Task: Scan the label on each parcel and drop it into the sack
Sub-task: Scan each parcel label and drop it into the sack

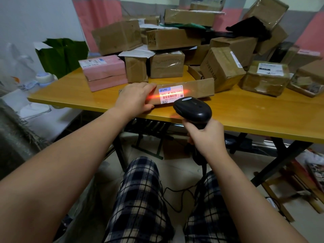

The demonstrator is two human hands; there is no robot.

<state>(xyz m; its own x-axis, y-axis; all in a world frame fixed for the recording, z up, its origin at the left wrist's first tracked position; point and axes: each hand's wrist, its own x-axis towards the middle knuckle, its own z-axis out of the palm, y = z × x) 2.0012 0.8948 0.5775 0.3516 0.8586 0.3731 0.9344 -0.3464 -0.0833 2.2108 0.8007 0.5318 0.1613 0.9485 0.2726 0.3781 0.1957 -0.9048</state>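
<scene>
Now left hand (135, 98) clasps one flat parcel (196, 88); right hand (207, 135) grips one scanner (192, 108), lighting one label (171, 93).

Seen from above, left hand (135, 99) holding the left end of a flat brown parcel (198, 88) on a yellow desk (263, 116), right hand (206, 137) gripping a black scanner (192, 108) just before it, red scan line across the white label (171, 94), heap of cardboard boxes (166, 66) and pink boxes (105, 71) behind

Flat brown parcel (198, 88) tilted up at the front edge of the table (263, 116), white barcode label (171, 94) facing us, red beam streaked across it, black scanner (192, 109) just in front.
</scene>
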